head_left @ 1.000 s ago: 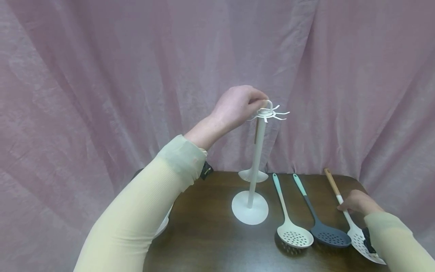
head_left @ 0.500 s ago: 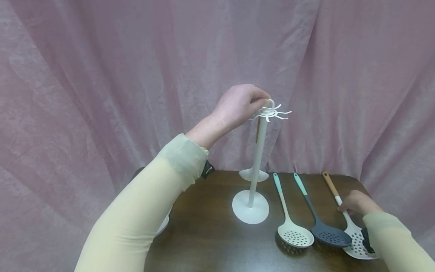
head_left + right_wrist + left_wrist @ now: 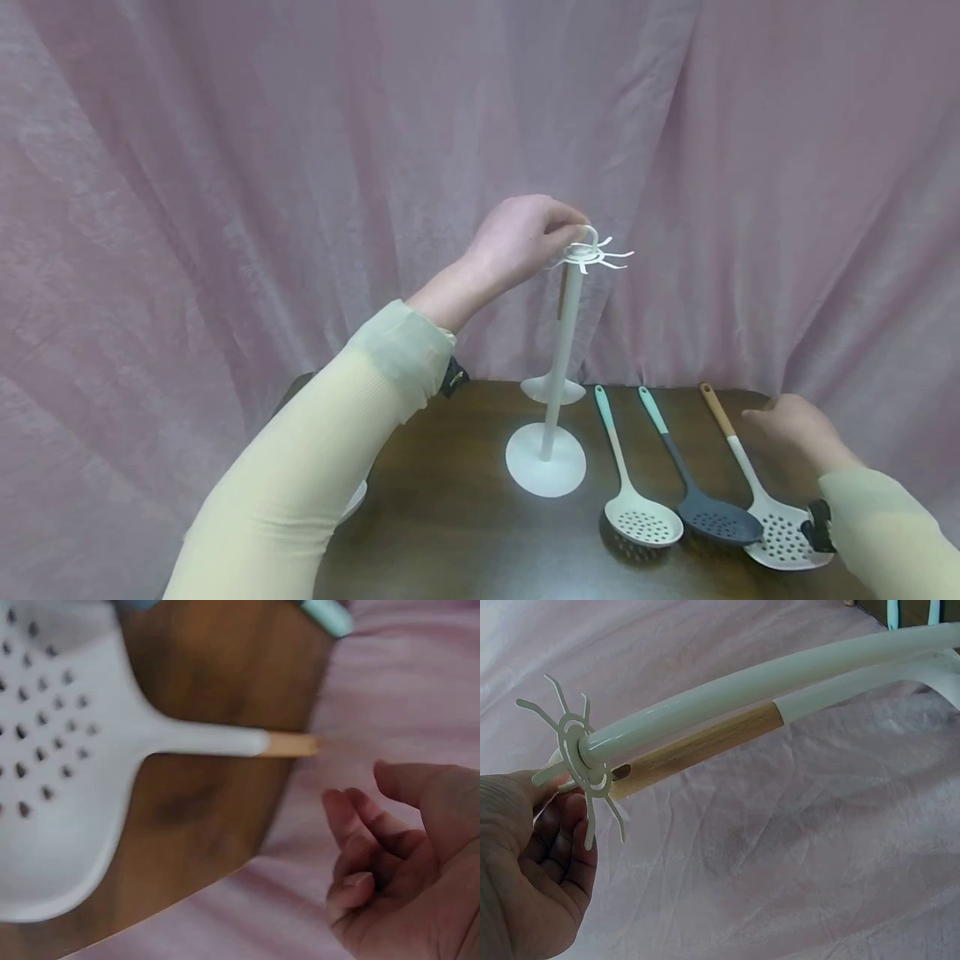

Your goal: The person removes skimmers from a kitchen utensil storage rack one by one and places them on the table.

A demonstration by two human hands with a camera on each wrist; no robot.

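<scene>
Since the earlier head frames the right hand [image 3: 798, 433] has let go of the slotted turner [image 3: 757, 500] and lifted off it; the turner now lies flat on the table [image 3: 450, 517], its head toward 5 o'clock. The right fingers [image 3: 360, 847] hang loosely curled and hold nothing, just beside the turner's wooden handle end.

The left hand's fingertips [image 3: 570, 817] pinch the loop at the top of the rack [image 3: 558, 367], seemingly to steady the tall post on its round base. Around the loop the hook arms fan out. At 3 o'clock of the base lie a cream skimmer [image 3: 633, 492] and a dark skimmer [image 3: 701, 492], side by side with the turner, handles pointing toward 11 o'clock.

The left wrist view shows what the head view barely does: a wood-handled utensil [image 3: 705, 746] hanging on a hook along the post. The right wrist view, blurred, shows the gap between fingers and turner. Only the head view shows the whole row.
</scene>
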